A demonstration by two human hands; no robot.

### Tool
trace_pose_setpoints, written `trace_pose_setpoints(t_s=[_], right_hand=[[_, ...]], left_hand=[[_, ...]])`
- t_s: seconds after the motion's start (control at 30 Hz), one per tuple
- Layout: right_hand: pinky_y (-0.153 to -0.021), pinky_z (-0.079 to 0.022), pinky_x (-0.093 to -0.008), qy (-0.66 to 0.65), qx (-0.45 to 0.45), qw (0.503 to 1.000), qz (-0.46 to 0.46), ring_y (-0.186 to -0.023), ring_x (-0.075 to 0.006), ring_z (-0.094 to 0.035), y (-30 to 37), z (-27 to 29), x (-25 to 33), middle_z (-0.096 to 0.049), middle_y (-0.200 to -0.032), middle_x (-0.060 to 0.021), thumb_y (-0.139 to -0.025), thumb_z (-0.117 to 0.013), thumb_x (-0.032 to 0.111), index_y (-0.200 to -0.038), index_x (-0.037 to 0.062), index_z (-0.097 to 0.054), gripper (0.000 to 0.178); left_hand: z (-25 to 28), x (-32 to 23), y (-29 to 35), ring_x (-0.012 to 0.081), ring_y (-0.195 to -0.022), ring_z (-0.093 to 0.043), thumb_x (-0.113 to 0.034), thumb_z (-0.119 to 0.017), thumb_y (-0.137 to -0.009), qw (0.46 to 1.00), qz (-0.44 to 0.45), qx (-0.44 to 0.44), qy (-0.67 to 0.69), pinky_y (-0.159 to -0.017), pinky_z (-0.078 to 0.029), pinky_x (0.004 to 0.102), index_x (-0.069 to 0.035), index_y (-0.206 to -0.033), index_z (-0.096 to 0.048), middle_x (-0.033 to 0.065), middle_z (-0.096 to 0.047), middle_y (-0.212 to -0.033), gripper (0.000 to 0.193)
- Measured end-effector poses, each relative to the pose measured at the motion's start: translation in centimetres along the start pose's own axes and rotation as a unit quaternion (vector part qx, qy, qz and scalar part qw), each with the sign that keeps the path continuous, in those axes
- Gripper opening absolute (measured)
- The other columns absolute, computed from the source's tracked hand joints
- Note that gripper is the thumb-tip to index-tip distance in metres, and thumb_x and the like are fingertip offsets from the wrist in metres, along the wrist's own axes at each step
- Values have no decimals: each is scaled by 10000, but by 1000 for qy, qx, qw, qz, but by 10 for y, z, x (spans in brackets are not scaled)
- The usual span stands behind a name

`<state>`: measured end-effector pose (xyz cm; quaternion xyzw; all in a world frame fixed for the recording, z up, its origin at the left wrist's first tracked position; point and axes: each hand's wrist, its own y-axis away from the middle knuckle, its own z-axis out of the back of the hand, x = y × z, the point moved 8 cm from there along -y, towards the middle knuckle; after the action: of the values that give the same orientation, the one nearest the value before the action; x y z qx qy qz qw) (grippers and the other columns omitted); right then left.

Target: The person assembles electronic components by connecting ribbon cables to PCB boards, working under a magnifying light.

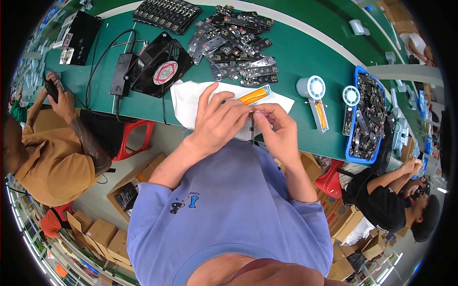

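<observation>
Our right hand (pixel 278 131) pinches a tiny piece (pixel 252 109) beside the orange battery (pixel 254 96) — whether our left hand (pixel 217 119) grips, we cannot tell.

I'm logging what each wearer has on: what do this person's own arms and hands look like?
The left hand and right hand are bare, with no gloves, rings or watch visible. The forearms are uncovered too, emerging from loose, short blue-violet sleeves.
</observation>
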<state>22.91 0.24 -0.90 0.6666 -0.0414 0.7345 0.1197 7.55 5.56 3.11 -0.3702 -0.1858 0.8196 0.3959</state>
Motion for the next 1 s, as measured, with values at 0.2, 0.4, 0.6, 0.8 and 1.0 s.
trace_pose_setpoints(t_s=[0.2,0.4,0.6,0.8,1.0], right_hand=[[-828,-604,-294,-50,69,995,-45,-946,-104,-691,0,-7,-8,-737,-1069,-60,-1029,-708,75,-1196,-12,-688,189],[-826,-640,-306,-172,113,972,-115,-972,-127,-705,7,-22,-12,-727,-1082,-74,-1037,-684,44,-1172,-26,-671,152],[-841,-649,-324,-180,112,970,-123,-992,-155,-719,15,-26,-14,-733,-1093,-94,-1044,-673,46,-1187,-29,-657,162],[-878,-641,-336,-202,126,964,-118,-1018,-193,-745,20,-32,-21,-744,-1097,-104,-1046,-671,47,-1201,-29,-648,173],[-874,-634,-324,-176,145,965,-126,-986,-177,-750,18,-26,-16,-751,-1112,-101,-1048,-675,58,-1214,-23,-656,186]], left_hand=[[7,-1,5,257,-1168,-631,-84,-819,-816,1000,6,17,23,-1158,-374,510,-115,-1069,-740,9,-714,-1104,267],[34,-18,31,305,-1153,-659,-131,-895,-721,998,42,-28,30,-1085,-413,448,-77,-1124,-726,72,-723,-1168,440],[51,-15,50,300,-1011,-691,-36,-902,-755,989,72,24,127,-896,-559,405,-21,-1162,-703,129,-706,-1161,453],[21,-12,54,327,-1199,-695,109,-745,-895,939,201,39,275,-992,-586,367,45,-1185,-665,198,-689,-1218,307],[10,-2,65,277,-1114,-728,97,-712,-925,885,266,-22,382,-955,-606,359,10,-1193,-684,171,-716,-1205,283]])
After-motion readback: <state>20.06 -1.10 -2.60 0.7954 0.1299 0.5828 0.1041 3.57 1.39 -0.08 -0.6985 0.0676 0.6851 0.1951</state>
